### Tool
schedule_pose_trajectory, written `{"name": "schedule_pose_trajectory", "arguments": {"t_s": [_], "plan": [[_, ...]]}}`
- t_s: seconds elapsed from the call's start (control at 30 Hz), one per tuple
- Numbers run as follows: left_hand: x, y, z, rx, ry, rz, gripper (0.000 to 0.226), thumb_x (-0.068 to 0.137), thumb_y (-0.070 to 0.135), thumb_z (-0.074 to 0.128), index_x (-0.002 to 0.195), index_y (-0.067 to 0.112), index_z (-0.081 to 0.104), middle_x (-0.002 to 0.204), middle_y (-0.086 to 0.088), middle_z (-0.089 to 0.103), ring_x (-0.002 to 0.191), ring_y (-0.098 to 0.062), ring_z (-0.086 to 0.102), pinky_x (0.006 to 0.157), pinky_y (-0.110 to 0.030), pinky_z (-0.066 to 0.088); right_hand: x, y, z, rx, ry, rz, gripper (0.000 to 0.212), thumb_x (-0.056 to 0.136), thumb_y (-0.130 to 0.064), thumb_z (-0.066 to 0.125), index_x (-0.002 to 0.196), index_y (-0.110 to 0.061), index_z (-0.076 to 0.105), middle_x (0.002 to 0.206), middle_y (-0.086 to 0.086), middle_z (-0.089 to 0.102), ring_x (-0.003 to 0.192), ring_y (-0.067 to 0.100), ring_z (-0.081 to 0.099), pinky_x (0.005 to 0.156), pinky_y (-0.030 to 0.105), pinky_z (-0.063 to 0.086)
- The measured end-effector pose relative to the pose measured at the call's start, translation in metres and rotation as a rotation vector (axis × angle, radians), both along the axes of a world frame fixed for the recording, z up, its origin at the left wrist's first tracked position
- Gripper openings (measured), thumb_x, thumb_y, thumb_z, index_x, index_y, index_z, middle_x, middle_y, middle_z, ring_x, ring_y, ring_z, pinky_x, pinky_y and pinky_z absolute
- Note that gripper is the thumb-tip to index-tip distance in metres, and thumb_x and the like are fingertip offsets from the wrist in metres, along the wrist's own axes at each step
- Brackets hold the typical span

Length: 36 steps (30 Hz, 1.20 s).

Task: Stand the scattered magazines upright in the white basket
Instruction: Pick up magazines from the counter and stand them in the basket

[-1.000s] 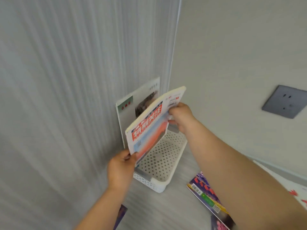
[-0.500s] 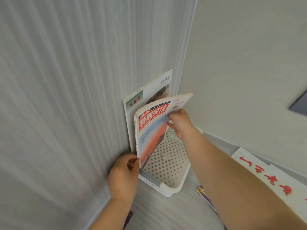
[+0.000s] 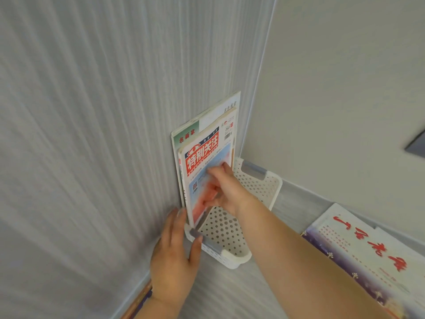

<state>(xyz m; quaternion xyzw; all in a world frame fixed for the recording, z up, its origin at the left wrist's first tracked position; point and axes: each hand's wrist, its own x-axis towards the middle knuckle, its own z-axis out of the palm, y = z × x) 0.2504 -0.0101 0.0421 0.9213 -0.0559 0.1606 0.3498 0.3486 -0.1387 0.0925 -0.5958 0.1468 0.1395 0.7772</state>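
Two magazines are stood upright at the left side of the white basket (image 3: pixel 259 187), against the striped wall (image 3: pixel 92 134). The front magazine (image 3: pixel 207 166) is pressed flat by the right hand (image 3: pixel 224 192); its fingers are spread open on the cover and nothing is gripped. The left hand (image 3: pixel 174 256) is laid open at the basket's near corner, its fingertips touching the rim. A third magazine (image 3: pixel 368 254) is seen lying flat at the right.
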Motion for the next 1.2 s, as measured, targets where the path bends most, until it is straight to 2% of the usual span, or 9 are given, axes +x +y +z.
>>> {"name": "schedule_pose_trajectory", "arguments": {"t_s": [0.13, 0.23, 0.33, 0.57, 0.73, 0.97, 1.07, 1.13, 1.2], "plan": [[-0.004, 0.0, 0.005, 0.33, 0.228, -0.109, 0.083, 0.081, 0.064, -0.005, 0.127, 0.017, 0.046, 0.131, -0.023, 0.05, 0.114, -0.037, 0.055, 0.084, -0.05, 0.05, -0.004, 0.006, 0.001, 0.001, -0.032, -0.012, 0.084, 0.077, -0.03, 0.065, 0.142, -0.028, 0.012, 0.143, 0.003, 0.039, 0.131, 0.03, 0.038, 0.093, 0.071, 0.034], [0.002, -0.003, -0.003, 0.354, 0.24, -0.086, 0.095, 0.045, 0.072, -0.039, 0.131, 0.036, -0.018, 0.155, -0.004, 0.001, 0.141, -0.02, 0.009, 0.114, -0.037, 0.016, -0.004, 0.01, 0.003, -0.007, -0.027, -0.028, 0.086, 0.076, -0.028, 0.066, 0.142, -0.029, 0.012, 0.143, 0.002, 0.04, 0.132, 0.03, 0.036, 0.094, 0.073, 0.032], [0.005, -0.005, -0.008, 0.35, 0.247, -0.051, 0.103, 0.036, 0.068, -0.046, 0.129, 0.029, -0.025, 0.155, 0.0, -0.005, 0.142, -0.017, 0.003, 0.115, -0.034, 0.009, -0.005, 0.011, 0.005, -0.039, -0.023, -0.019, 0.087, 0.076, -0.03, 0.066, 0.142, -0.03, 0.011, 0.144, 0.002, 0.038, 0.132, 0.031, 0.035, 0.096, 0.07, 0.033], [-0.011, -0.002, 0.006, 0.327, 0.237, -0.108, 0.115, 0.047, 0.077, -0.032, 0.141, 0.021, 0.006, 0.154, -0.007, 0.009, 0.141, -0.024, 0.009, 0.115, -0.037, 0.006, -0.042, -0.023, 0.019, -0.324, -0.081, -0.015, 0.072, 0.082, -0.043, 0.055, 0.141, -0.033, 0.015, 0.148, 0.001, 0.031, 0.131, 0.022, 0.036, 0.103, 0.048, 0.035], [-0.062, -0.015, 0.012, 0.313, 0.076, -0.258, 0.081, 0.086, 0.058, 0.003, 0.12, 0.002, 0.051, 0.125, -0.025, 0.055, 0.113, -0.044, 0.053, 0.111, -0.034, 0.02, -0.113, -0.086, 0.015, -0.596, -0.141, -0.134, 0.054, 0.087, -0.022, 0.055, 0.136, -0.022, 0.033, 0.145, 0.006, 0.036, 0.131, 0.019, 0.036, 0.093, 0.022, 0.03], [-0.15, -0.057, -0.021, 0.362, 0.157, -0.705, 0.066, 0.087, 0.053, 0.019, 0.098, 0.01, 0.068, 0.106, -0.01, 0.07, 0.133, 0.012, 0.007, 0.108, -0.013, -0.004, -0.26, -0.178, -0.031, -1.126, 0.073, -0.094, 0.044, 0.083, -0.027, 0.057, 0.124, -0.014, 0.052, 0.132, 0.012, 0.053, 0.122, 0.024, 0.048, 0.096, 0.028, 0.036], [-0.178, -0.086, -0.039, 0.476, 0.274, -0.745, 0.06, 0.077, 0.05, 0.036, 0.119, 0.012, 0.055, 0.128, -0.009, 0.057, 0.125, -0.003, 0.044, 0.111, -0.019, -0.007, -0.311, -0.206, -0.055, -1.351, 0.289, 0.05, 0.059, 0.079, -0.05, 0.049, 0.132, -0.024, 0.041, 0.142, 0.009, 0.041, 0.132, 0.024, 0.035, 0.105, 0.038, 0.031], [-0.186, -0.104, -0.059, 0.462, 0.299, -0.71, 0.063, 0.086, 0.049, 0.036, 0.14, 0.021, 0.018, 0.153, -0.003, 0.013, 0.14, -0.01, 0.013, 0.114, -0.025, -0.006, -0.336, -0.221, -0.073, -1.429, 0.343, 0.09, 0.059, 0.088, -0.044, 0.04, 0.141, -0.032, 0.018, 0.155, 0.004, 0.013, 0.142, 0.024, 0.011, 0.114, 0.042, 0.014], [-0.187, -0.12, -0.067, 0.492, 0.418, -0.714, 0.063, 0.088, 0.045, 0.037, 0.141, 0.027, 0.007, 0.154, 0.005, 0.001, 0.141, -0.01, 0.001, 0.115, -0.028, -0.003, -0.351, -0.227, -0.088, -1.491, 0.291, 0.137, 0.061, 0.091, -0.043, 0.033, 0.143, -0.031, 0.003, 0.156, 0.004, -0.004, 0.143, 0.024, -0.004, 0.116, 0.043, 0.002]]}}
